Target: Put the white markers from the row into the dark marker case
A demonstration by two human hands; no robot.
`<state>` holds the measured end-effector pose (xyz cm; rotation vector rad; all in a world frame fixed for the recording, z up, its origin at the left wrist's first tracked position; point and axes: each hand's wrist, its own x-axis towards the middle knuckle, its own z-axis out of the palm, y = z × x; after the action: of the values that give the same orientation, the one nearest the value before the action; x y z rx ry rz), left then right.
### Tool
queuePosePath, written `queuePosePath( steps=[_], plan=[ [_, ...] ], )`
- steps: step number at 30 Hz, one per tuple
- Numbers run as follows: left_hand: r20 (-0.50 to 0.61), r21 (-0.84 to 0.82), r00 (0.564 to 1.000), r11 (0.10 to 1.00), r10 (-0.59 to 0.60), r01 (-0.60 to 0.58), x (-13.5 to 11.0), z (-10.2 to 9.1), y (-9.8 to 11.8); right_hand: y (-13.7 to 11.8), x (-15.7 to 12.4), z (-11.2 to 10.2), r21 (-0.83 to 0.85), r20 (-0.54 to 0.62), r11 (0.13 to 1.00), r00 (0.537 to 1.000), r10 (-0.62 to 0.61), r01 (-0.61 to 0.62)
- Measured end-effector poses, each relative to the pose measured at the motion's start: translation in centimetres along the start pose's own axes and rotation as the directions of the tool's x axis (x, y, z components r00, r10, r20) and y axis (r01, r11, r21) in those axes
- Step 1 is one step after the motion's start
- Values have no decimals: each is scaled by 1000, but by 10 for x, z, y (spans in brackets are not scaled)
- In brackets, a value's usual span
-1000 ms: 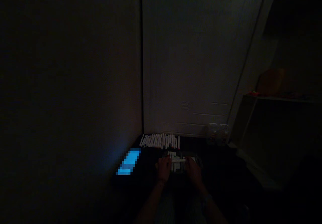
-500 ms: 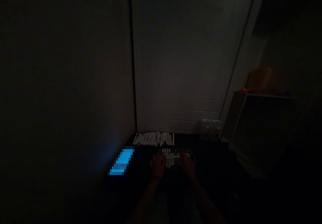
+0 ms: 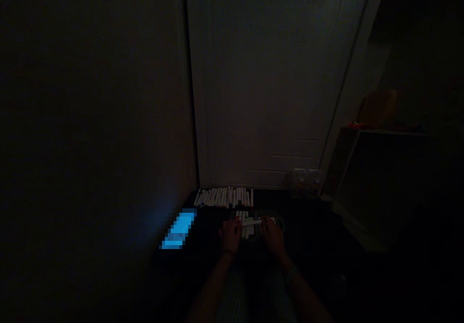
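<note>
Between my two hands a white marker (image 3: 251, 223) lies roughly level, one end at each hand. My left hand (image 3: 231, 234) has its fingers closed on the left end. The fingers of my right hand (image 3: 272, 235) close on the right end. Below the marker is a dark, see-through case (image 3: 281, 220), partly covered by my hands. Several white markers (image 3: 242, 215) lie side by side in its left part; pale items in the right part are too dark to make out. Behind the case, a long row of white markers (image 3: 221, 197) lies on the dark tabletop.
A lit screen (image 3: 178, 229), blurred into blocks, lies at the left by the wall. Two clear containers with labels (image 3: 300, 183) stand at the back right. A cabinet (image 3: 384, 183) with an orange object (image 3: 379, 108) on top rises at the right. The room is very dim.
The view has shifted slightly, so the scene sits a little further right and higher. Both hands keep hold of the same white marker, with little other movement.
</note>
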<state>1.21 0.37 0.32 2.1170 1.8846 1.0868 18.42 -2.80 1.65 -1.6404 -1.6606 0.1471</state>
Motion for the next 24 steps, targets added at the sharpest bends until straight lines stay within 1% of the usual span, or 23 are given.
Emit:
queuePosePath(
  steps=[5,15,24],
  plan=[
    [35,-29,999,1000,1,0,-1,-4,3,-2,1,-2,-19,18,1000,1000,18,-17],
    [35,-30,999,999,-18,19,-2,-7,6,3,3,3,-21,28,999,998,48,-48],
    [24,-2,1000,1000,-6,7,-3,-6,6,3,1,-2,-22,19,1000,1000,6,-5]
  ],
)
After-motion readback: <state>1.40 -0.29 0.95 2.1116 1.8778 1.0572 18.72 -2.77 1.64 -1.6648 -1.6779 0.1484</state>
